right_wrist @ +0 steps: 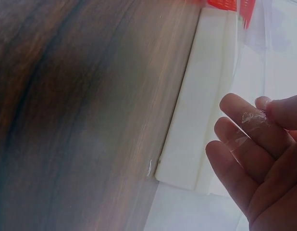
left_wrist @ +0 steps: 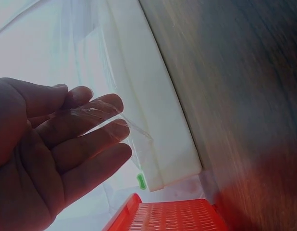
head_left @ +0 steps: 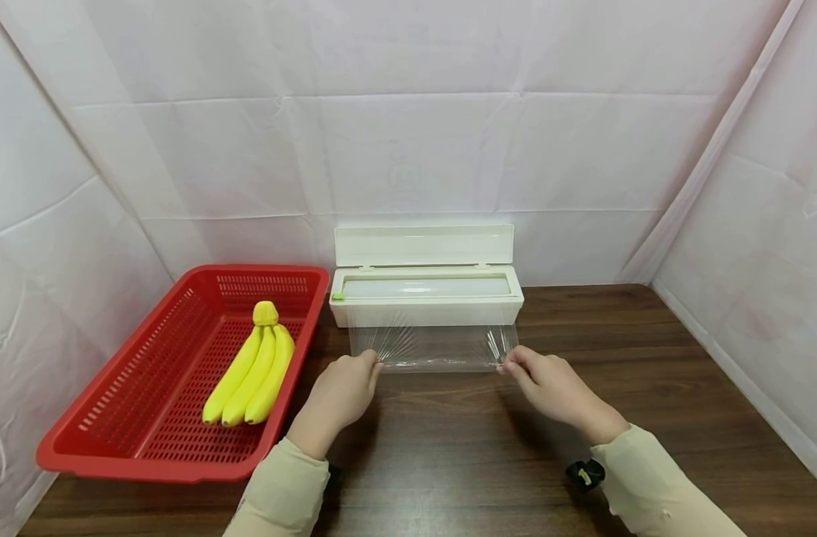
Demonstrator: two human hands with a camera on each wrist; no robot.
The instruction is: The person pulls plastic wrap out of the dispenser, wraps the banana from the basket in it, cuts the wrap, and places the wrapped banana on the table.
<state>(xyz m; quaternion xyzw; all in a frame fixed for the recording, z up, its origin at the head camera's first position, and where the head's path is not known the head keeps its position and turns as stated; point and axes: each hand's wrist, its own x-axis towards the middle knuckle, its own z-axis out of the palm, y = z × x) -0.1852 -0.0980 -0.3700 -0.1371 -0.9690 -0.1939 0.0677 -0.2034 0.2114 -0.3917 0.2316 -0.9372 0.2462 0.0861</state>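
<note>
Two corners of cling film [head_left: 442, 347] are clamped in left grip [head_left: 341, 391] and right grip [head_left: 551, 384], at six o'clock from the dispenser [head_left: 427, 273]; drawing-out is apparently underway, even tension needed next.

We can read no words, brands or numbers in any of the three views. On the white cloth [head_left: 408, 160] behind the white box [head_left: 435, 314], we see a faint, letter-like mark, too pale for us to make out. The black device [head_left: 585, 474] beside the right sleeve [head_left: 650, 477] bears a yellowish patch, too small to read.
</note>
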